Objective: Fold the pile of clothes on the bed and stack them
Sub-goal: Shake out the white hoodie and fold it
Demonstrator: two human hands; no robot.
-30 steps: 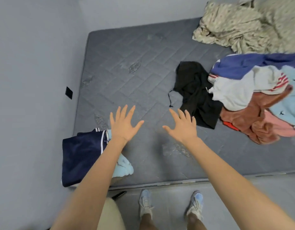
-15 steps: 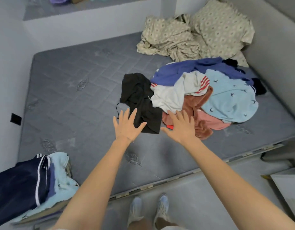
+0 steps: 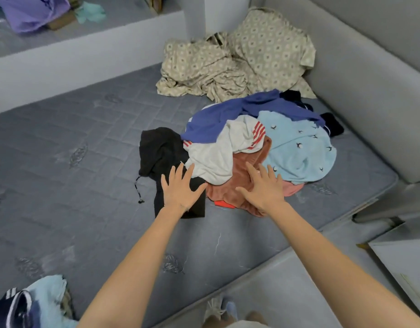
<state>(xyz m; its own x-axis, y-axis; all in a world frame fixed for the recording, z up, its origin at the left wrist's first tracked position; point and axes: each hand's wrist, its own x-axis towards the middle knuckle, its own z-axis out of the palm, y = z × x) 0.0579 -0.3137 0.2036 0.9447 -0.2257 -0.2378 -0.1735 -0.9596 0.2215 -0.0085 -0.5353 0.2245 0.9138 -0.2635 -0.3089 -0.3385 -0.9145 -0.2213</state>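
A heap of unfolded clothes lies on the right of the grey mattress point(image 3: 74, 147): a black drawstring garment point(image 3: 159, 150), a white top with red stripes point(image 3: 216, 157), a blue garment point(image 3: 227, 114), a light blue printed one point(image 3: 301, 150) and a brown fleece point(image 3: 237, 181). My left hand point(image 3: 180, 190) hovers with fingers spread over the black garment. My right hand point(image 3: 263, 188), fingers straight, is over the brown fleece. A folded stack point(image 3: 31, 301) with a navy striped piece on top sits at the mattress's near left corner.
A crumpled beige patterned sheet point(image 3: 227, 65) lies at the head of the bed against the grey wall. A ledge behind holds a purple bag point(image 3: 31, 13). My shoes point(image 3: 218, 308) stand on the floor by the bed's edge.
The view has swung right from the folded stack towards the heap. Both hands, still spread, have reached forward and now lie over the black garment and the brown fleece.
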